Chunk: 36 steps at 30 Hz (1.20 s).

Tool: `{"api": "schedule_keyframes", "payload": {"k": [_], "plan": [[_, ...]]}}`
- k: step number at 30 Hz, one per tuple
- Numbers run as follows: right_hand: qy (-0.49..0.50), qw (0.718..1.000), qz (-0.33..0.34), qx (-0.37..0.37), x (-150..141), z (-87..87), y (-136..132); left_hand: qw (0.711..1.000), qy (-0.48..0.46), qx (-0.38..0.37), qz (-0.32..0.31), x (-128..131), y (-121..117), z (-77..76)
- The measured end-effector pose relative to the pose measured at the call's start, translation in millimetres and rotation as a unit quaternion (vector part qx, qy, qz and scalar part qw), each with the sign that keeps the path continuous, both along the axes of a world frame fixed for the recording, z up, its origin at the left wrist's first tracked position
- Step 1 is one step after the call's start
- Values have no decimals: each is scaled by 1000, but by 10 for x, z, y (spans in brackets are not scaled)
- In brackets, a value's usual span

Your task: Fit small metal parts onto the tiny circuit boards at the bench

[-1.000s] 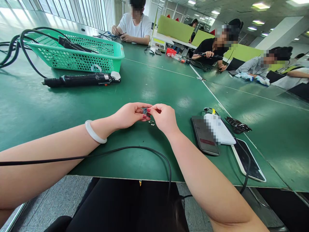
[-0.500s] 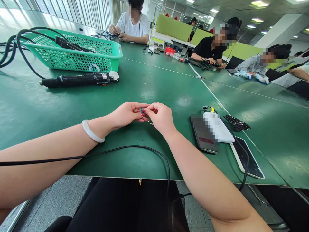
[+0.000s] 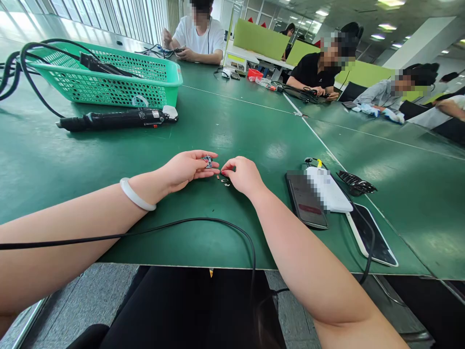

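Observation:
My left hand (image 3: pixel 189 167) grips a small dark part with pale metal bits (image 3: pixel 208 162) between thumb and fingers, above the green table. My right hand (image 3: pixel 242 174) is just to its right, apart from that part, with thumb and forefinger pinched together low over the tabletop. Anything in that pinch is too small to make out. Several tiny metal pieces (image 3: pixel 224 181) lie on the table beneath and between the hands.
A black electric screwdriver (image 3: pixel 116 119) lies before a green basket (image 3: pixel 119 89) holding cables. A black cable (image 3: pixel 189 220) crosses near the table's front edge. Right of my hands are a dark phone (image 3: pixel 305 203), a white device (image 3: pixel 327 186) and a white-edged phone (image 3: pixel 374 237). Other people sit beyond.
My right hand has drawn away from the small part, to the right and down towards the tabletop. My left hand has shifted slightly left, still with the part, its fingers now more spread.

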State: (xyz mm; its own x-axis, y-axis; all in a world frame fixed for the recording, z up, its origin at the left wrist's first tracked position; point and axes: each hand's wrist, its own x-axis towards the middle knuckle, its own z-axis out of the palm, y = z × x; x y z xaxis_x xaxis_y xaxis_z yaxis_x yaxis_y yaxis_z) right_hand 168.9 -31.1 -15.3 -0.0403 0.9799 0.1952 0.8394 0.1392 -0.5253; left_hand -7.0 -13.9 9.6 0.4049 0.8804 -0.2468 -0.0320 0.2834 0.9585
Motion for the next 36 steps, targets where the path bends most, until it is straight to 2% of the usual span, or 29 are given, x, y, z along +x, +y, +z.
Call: {"api": "schedule_keyframes", "payload": {"k": [2, 9, 14, 21, 25, 28, 32, 36], "plan": [[1, 1000, 4, 11, -9, 16, -7, 1000, 2, 1, -2, 2, -7, -4], [69, 988, 45, 133, -117, 168, -160, 999, -7, 37, 2, 10, -6, -21], [1, 985, 48, 163, -182, 188, -199, 997, -24, 69, -2, 0, -3, -28], [-118, 967, 27, 224, -226, 177, -229, 988, 34, 147, 8, -3, 1, -24], [-144, 961, 24, 234, -253, 186, -240, 986, 49, 159, 10, 6, -23, 5], [-104, 967, 29, 230, -246, 189, -236, 992, 9, 124, -3, 6, -28, 10], [13, 980, 21, 199, -209, 202, -224, 996, -54, 58, -41, -5, -19, -4], [78, 980, 19, 180, -161, 229, -205, 994, -64, 36, -78, -6, -28, 5]]}}
